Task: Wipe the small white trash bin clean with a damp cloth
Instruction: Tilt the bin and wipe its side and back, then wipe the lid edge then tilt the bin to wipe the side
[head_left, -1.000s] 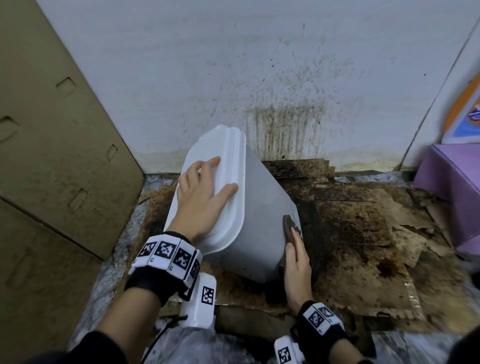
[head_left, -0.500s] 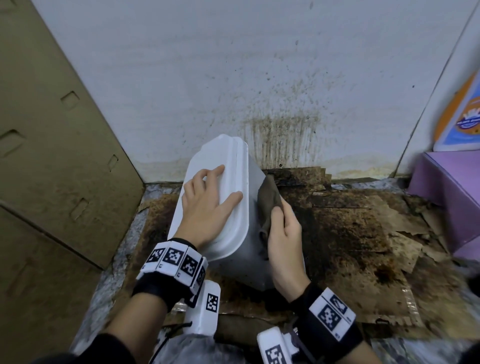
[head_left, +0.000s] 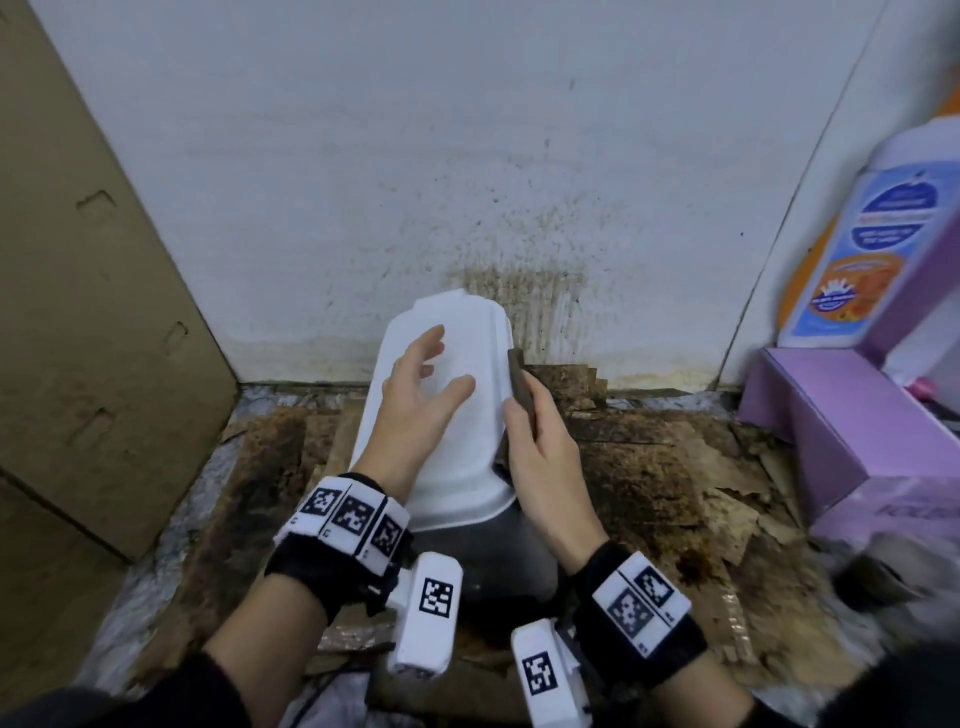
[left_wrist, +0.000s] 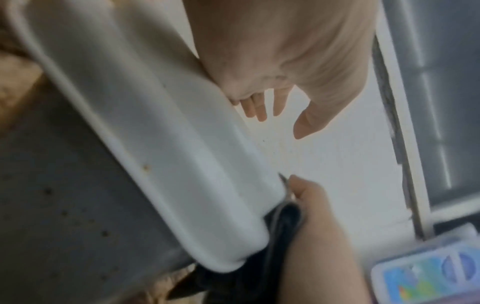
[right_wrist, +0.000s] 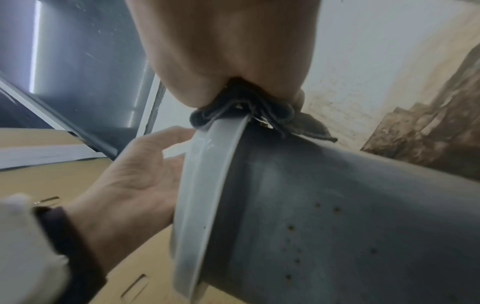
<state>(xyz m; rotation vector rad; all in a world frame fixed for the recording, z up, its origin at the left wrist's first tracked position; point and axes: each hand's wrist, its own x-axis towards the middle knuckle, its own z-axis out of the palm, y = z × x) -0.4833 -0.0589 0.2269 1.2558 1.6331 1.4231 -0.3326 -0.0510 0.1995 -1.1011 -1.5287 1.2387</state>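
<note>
The small white trash bin leans toward me on the floor, its lid facing up and its grey body speckled with dark spots. My left hand hovers over the lid with fingers spread and holds nothing; whether its palm touches the lid I cannot tell. My right hand grips a dark damp cloth and presses it against the lid's right rim. In the right wrist view the bunched cloth wraps over that rim.
A cardboard panel leans at the left. The white wall behind the bin is stained brown. Soiled, torn cardboard covers the floor. A purple box and a large detergent bottle stand at the right.
My right hand has carried the cloth up from the bin's lower side to the lid's right rim. My left hand's fingers, which lay flat on the lid, have lifted and spread.
</note>
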